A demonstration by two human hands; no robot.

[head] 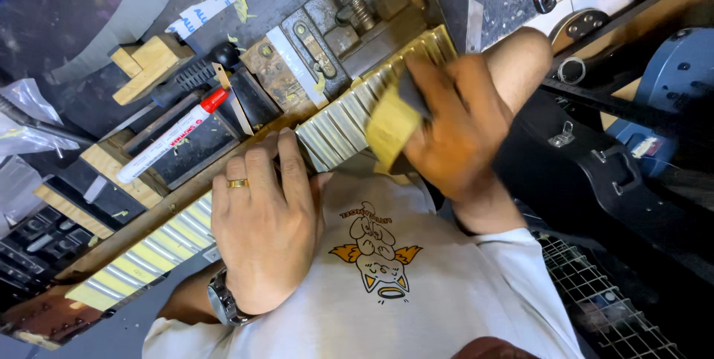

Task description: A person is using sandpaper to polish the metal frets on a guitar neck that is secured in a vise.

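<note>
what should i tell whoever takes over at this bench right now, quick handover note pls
Left hand: flat on the guitar neck, pressing it down on the bench; ring and wristwatch on.
Right hand: gripping a yellowish sanding pad on the frets, blurred with motion.
Neck: lies diagonally, tape between frets, upper end beside the metal vise.
Nearby: white marker, wood block.
Done or left: fret progress can't be judged.

Guitar neck (338, 125) — frets masked with yellow tape — lies diagonally; yellowish sanding block (392, 127) rests on it.
</note>
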